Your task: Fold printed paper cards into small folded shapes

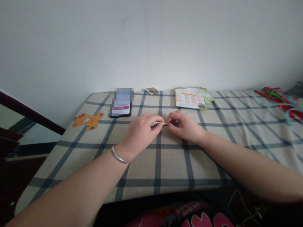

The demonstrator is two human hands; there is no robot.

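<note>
My left hand (141, 131) and my right hand (184, 126) meet at the middle of a table covered in a beige cloth with dark grid lines (170, 157). Both hands are closed in a pinch on one small, thin rolled strip (158, 124) held between their fingertips just above the cloth. The strip looks pale with coloured marks; I cannot make out what it is. A silver bangle (119, 156) sits on my left wrist.
A black phone (120, 105) lies at the back left, next to a bear print (88, 120) on the cloth. A small card (151, 90) and printed sheets (191, 98) lie by the wall. Red, green and teal strips (281, 100) are piled at the far right.
</note>
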